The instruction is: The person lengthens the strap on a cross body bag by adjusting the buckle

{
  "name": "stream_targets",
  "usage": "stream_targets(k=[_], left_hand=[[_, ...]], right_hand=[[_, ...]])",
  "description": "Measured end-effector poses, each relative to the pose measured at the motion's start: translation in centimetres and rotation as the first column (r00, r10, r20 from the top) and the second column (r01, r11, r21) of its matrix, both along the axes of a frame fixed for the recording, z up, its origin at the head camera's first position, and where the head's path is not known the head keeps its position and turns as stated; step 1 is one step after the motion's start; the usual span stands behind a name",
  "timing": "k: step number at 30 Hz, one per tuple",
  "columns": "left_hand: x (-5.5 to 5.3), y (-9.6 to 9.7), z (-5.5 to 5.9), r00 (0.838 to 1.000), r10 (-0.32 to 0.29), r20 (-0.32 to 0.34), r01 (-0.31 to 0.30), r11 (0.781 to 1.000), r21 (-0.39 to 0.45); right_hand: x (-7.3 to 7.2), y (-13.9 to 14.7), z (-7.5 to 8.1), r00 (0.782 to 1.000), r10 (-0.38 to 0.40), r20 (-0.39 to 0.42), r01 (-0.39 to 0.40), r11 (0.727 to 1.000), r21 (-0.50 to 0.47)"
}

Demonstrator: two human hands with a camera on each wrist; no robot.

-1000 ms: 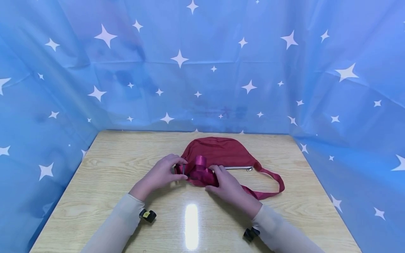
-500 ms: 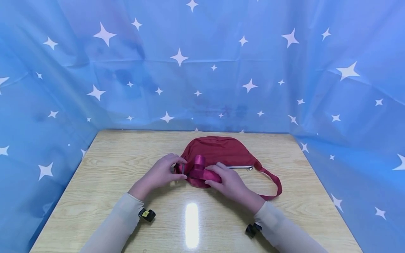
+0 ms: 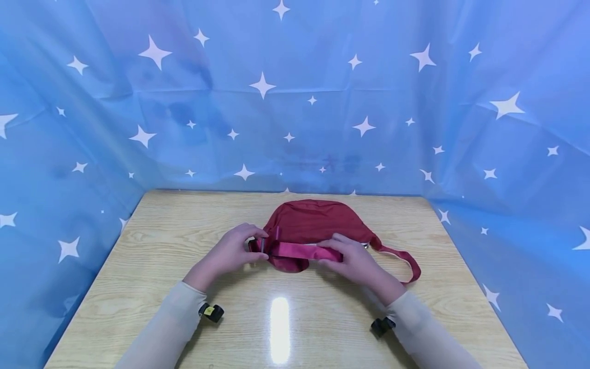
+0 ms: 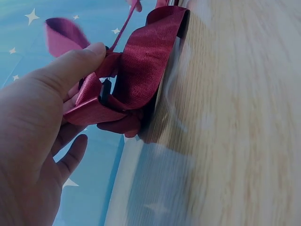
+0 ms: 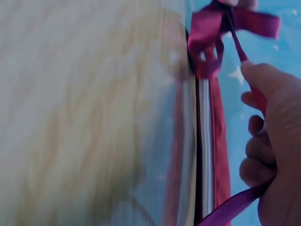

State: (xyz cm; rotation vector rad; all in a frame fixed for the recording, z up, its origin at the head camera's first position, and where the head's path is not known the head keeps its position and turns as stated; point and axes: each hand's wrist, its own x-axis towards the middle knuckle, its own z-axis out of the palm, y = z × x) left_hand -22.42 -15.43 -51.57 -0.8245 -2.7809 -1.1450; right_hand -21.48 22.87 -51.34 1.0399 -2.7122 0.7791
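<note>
A dark red waist bag [image 3: 318, 220] lies on the table, its curved top toward the back. My left hand [image 3: 235, 251] pinches the strap at its dark buckle [image 4: 105, 89], by the bag's left end. From there the strap [image 3: 299, 250] runs taut across the bag's front to my right hand [image 3: 357, 260], which grips it with thumb and curled fingers. In the right wrist view the strap passes through the right hand [image 5: 282, 136] and comes out below it. Loose strap loops [image 4: 150, 56] hang near the buckle in the left wrist view.
The wooden table [image 3: 184, 215] spreads around the bag. Beyond the bag's right end a strap loop [image 3: 412, 264] lies on the tabletop. Blue star-printed cloth [image 3: 295, 143] stands behind and along both sides.
My right hand has moved to the right, pulling the bunched strap out into a straight stretch. The upright strap loop by the buckle has shrunk. My left hand has shifted slightly left.
</note>
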Motion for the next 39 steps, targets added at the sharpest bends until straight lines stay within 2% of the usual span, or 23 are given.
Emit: stream_targets(k=[5,8,12,16,21,26,34,39], left_hand=[[0.1,0.0,0.1,1.000,-0.001,0.007,0.001,1.000,0.004],[0.1,0.0,0.2,1.000,0.000,0.013,0.000,1.000,-0.004],[0.1,0.2,0.3,1.000,0.003,0.019,-0.003,1.000,-0.010],[0.1,0.2,0.3,1.000,0.002,0.021,-0.002,1.000,-0.003],[0.1,0.4,0.3,1.000,-0.010,0.015,0.010,1.000,0.003],[0.1,0.5,0.1,1.000,-0.011,0.008,0.011,1.000,-0.001],[0.2,0.4,0.3,1.000,-0.010,0.006,0.010,1.000,0.007],[0.2,0.3,0.6,1.000,-0.004,0.028,0.004,1.000,0.017]], right_hand=[[-0.3,1.5,0.0,0.999,-0.002,0.038,0.000,0.999,0.042],[-0.2,1.5,-0.3,0.997,-0.032,0.077,0.023,0.993,0.114],[0.5,-0.3,-0.4,0.991,-0.078,0.112,0.057,0.982,0.179],[1.1,-3.3,-0.1,0.986,-0.106,0.129,0.085,0.984,0.157],[1.0,-6.2,-0.2,0.987,-0.111,0.118,0.093,0.985,0.145],[0.7,-7.5,-0.7,0.989,-0.097,0.108,0.086,0.991,0.104],[0.5,-6.7,-0.3,0.999,-0.032,-0.019,0.033,0.999,0.034],[0.1,-5.1,0.0,0.999,-0.016,-0.050,0.017,1.000,0.002]])
